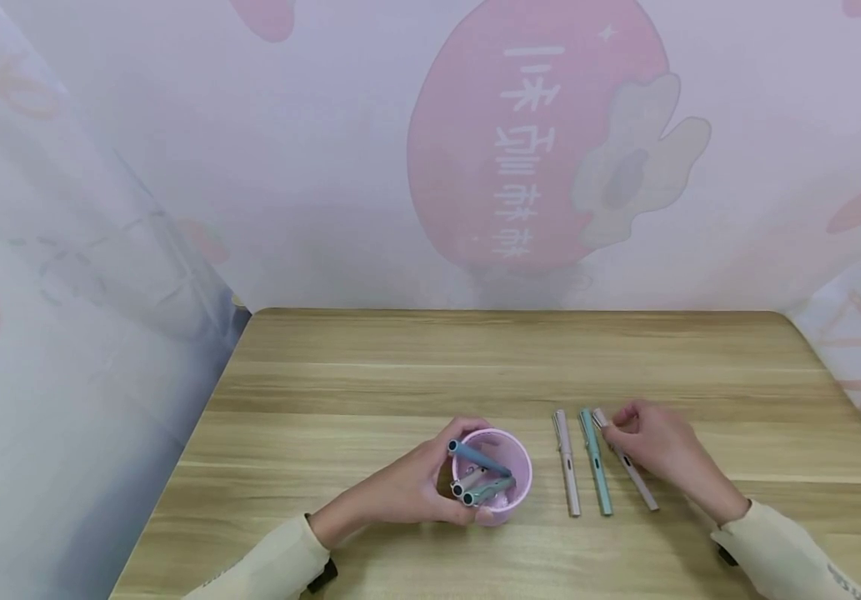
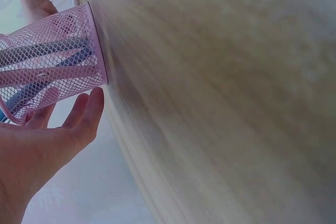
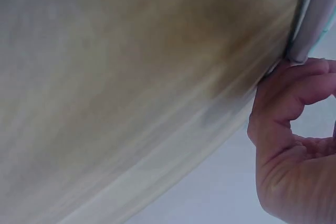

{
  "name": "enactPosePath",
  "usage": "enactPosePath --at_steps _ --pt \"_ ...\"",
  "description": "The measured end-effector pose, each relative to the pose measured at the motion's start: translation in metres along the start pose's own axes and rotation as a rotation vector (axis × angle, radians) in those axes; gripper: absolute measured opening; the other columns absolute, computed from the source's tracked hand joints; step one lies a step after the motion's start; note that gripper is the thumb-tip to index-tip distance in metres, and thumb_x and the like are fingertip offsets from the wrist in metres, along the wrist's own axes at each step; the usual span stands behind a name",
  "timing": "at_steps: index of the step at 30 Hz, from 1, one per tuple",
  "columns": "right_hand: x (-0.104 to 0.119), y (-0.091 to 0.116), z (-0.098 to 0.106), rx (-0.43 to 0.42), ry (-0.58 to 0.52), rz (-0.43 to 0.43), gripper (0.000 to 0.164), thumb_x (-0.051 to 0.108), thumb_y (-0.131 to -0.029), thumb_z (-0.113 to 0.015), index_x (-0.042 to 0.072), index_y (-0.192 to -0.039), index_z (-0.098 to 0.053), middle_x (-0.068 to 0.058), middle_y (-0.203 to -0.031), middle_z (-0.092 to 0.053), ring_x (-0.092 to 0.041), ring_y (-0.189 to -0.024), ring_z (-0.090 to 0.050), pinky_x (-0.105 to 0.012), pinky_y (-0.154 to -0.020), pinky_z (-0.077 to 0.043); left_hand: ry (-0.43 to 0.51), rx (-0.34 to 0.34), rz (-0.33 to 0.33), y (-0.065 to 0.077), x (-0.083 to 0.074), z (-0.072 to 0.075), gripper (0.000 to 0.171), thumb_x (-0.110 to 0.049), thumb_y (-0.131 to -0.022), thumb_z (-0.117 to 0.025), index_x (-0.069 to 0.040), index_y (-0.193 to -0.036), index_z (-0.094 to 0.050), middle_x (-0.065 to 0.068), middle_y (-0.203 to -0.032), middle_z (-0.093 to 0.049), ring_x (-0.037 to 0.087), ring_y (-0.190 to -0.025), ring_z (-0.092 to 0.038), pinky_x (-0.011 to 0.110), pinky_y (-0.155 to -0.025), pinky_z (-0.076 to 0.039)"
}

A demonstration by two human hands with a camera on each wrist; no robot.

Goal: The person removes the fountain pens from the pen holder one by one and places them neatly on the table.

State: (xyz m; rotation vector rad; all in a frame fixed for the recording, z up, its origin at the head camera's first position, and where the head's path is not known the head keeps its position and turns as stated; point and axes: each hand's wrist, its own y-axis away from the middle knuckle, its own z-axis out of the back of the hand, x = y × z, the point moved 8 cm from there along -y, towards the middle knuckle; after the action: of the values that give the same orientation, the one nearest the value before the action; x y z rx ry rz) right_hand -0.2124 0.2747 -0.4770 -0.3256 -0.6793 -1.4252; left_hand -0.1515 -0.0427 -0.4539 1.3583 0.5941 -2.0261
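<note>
My left hand (image 1: pixel 415 487) grips a pink mesh pen holder (image 1: pixel 518 458), thumb on the near side and fingers round the far side. Inside it lean a blue pen (image 1: pixel 478 457), a grey-green pen (image 1: pixel 488 491) and a pale pen (image 1: pixel 469 482). To its right a pale pink pen (image 1: pixel 567 467) and a teal pen (image 1: pixel 597 462) lie side by side. My right hand (image 1: pixel 658 442) pinches a pale lilac pen (image 1: pixel 638 482) near its clip end; that pen lies slanted on the table. The right wrist view shows the curled fingers (image 3: pixel 310 90) against a pen's end.
Everything stands on a wood-grain table (image 1: pixel 355 375). Behind it hangs a pale curtain (image 1: pixel 310 167) with pink fruit prints, and more printed cloth (image 1: pixel 62 333) hangs at the left side.
</note>
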Motion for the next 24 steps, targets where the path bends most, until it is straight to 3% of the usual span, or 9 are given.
enactPosePath --at_steps 9,18,24 --pt "-0.0028 0.0004 -0.0038 -0.003 -0.039 -0.022 0.025 0.020 -0.098 -0.074 -0.003 -0.108 -0.070 -0.002 -0.085 -0.071 -0.018 -0.069 -0.063 -0.032 -0.059 -0.050 -0.003 0.000 -0.008 -0.0006 0.0005 -0.0001 0.092 -0.030 -0.088 -0.092 -0.035 -0.160 -0.035 0.005 -0.147 -0.060 0.017 -0.132 -0.056 0.042 -0.113 -0.046" --pt "-0.0019 0.0021 -0.0031 -0.015 -0.023 -0.030 0.034 0.021 -0.098 -0.070 -0.007 -0.117 -0.068 -0.004 -0.088 -0.074 -0.017 -0.067 -0.064 -0.034 -0.058 -0.051 -0.015 0.003 -0.009 -0.0009 0.0014 -0.0003 0.092 -0.028 -0.088 -0.091 -0.034 -0.160 -0.035 0.006 -0.147 -0.060 0.017 -0.132 -0.056 0.043 -0.113 -0.045" --pt "0.0002 0.0062 -0.0001 -0.038 -0.006 -0.026 0.044 0.027 -0.103 -0.067 -0.010 -0.127 -0.062 -0.007 -0.091 -0.075 -0.019 -0.064 -0.057 -0.033 -0.053 -0.043 -0.019 0.002 -0.007 -0.0009 0.0019 -0.0004 0.092 -0.029 -0.088 -0.092 -0.035 -0.160 -0.035 0.005 -0.148 -0.060 0.017 -0.133 -0.055 0.044 -0.114 -0.044"
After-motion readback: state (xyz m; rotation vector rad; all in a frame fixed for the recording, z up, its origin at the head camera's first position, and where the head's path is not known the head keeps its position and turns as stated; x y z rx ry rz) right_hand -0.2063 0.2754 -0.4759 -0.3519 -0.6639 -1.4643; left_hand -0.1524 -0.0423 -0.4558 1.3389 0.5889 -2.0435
